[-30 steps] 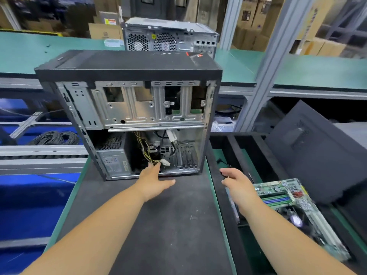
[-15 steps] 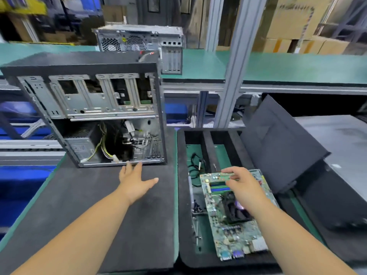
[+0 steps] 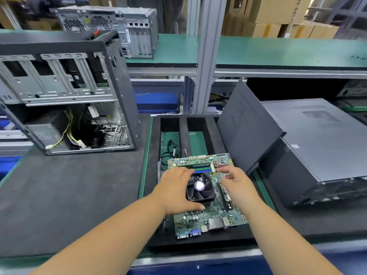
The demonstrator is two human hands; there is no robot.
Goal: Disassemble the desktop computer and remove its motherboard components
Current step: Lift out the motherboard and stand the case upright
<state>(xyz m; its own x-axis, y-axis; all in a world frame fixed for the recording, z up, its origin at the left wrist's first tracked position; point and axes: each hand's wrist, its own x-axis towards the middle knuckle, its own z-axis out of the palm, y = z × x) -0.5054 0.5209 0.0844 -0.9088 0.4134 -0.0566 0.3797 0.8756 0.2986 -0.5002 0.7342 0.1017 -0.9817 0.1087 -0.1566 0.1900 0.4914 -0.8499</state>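
Green motherboard (image 3: 206, 217) carries black cooler fan (image 3: 200, 186).

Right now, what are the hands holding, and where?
The left hand grips the cooler fan by its left side; the right hand rests on the motherboard, grip unclear.
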